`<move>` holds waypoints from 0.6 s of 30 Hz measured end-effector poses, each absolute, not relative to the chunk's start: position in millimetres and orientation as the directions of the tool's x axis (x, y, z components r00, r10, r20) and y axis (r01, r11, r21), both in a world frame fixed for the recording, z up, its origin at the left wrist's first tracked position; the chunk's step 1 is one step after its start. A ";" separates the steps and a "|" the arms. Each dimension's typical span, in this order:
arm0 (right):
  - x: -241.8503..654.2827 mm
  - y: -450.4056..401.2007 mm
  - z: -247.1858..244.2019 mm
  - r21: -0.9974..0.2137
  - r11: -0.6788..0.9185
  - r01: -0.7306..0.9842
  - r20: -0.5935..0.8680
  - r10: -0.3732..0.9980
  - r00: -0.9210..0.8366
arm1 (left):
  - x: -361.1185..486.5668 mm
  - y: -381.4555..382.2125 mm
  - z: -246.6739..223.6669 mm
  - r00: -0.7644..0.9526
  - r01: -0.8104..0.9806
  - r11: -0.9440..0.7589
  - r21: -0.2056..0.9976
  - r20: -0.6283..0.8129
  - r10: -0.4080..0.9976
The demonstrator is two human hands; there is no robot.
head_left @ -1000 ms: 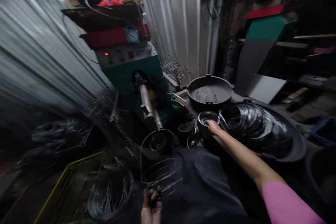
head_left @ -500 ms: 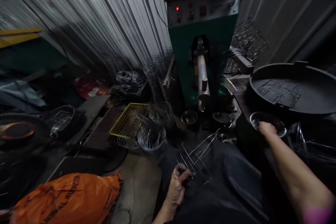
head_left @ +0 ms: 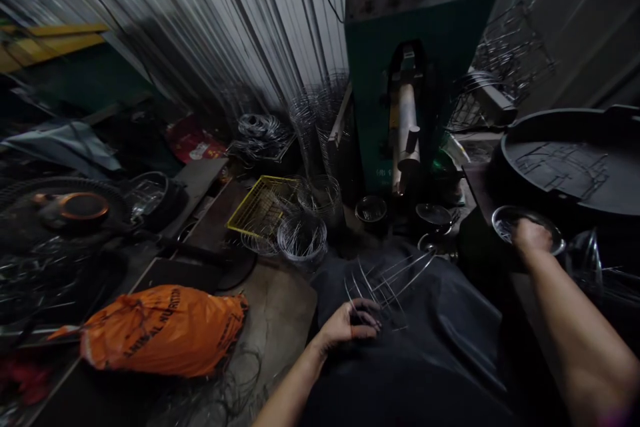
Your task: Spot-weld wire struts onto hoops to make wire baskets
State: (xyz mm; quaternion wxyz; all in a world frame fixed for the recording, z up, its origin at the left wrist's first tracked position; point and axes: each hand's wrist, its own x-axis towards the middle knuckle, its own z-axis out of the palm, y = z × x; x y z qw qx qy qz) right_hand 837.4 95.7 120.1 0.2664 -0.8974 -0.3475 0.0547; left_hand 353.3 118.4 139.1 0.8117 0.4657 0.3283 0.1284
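My left hand [head_left: 353, 322] is closed on the near end of a wire frame [head_left: 387, 285], made of thin curved and straight metal wires, which rests over the dark cloth [head_left: 450, 307] on my lap. At the right, my right hand [head_left: 533, 238] reaches into a shallow metal bowl [head_left: 560, 247]. Its fingers point down among small shiny pieces [head_left: 504, 229] at the bowl's left side; whether they grip any cannot be made out. Ahead of my knees stands a green machine [head_left: 370, 80] with a red light and a thick metal arm [head_left: 407, 120].
A wide black pan [head_left: 565, 180] with wire pieces sits behind the bowl. Left of my knees are a bucket of wires [head_left: 301, 240], a yellow wire basket [head_left: 257, 203] and an orange sack [head_left: 170, 333]. Small bowls [head_left: 371, 209] stand below the machine arm.
My right hand has moved from the bowl's left rim further into it. My left hand still holds the wire frame, turned a little. The whole view has shifted.
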 end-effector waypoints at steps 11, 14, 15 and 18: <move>646.0 -3.1 89.7 -0.642 -0.325 0.694 0.028 0.895 0.445 | 366.9 107.7 151.2 0.688 -0.203 0.624 0.754 -0.344 0.639; 639.6 -19.1 80.3 -0.517 -0.267 0.813 0.082 0.930 0.358 | 365.8 105.1 156.7 0.736 -0.086 0.648 0.757 -0.390 0.554; 640.9 -21.1 81.2 -0.475 -0.267 0.839 0.068 0.939 0.337 | 366.1 103.7 157.3 0.727 -0.077 0.646 0.759 -0.401 0.557; 645.5 -18.9 93.6 -0.442 -0.315 0.840 -0.008 0.938 0.347 | 369.7 101.4 157.2 0.675 -0.148 0.653 0.743 -0.407 0.615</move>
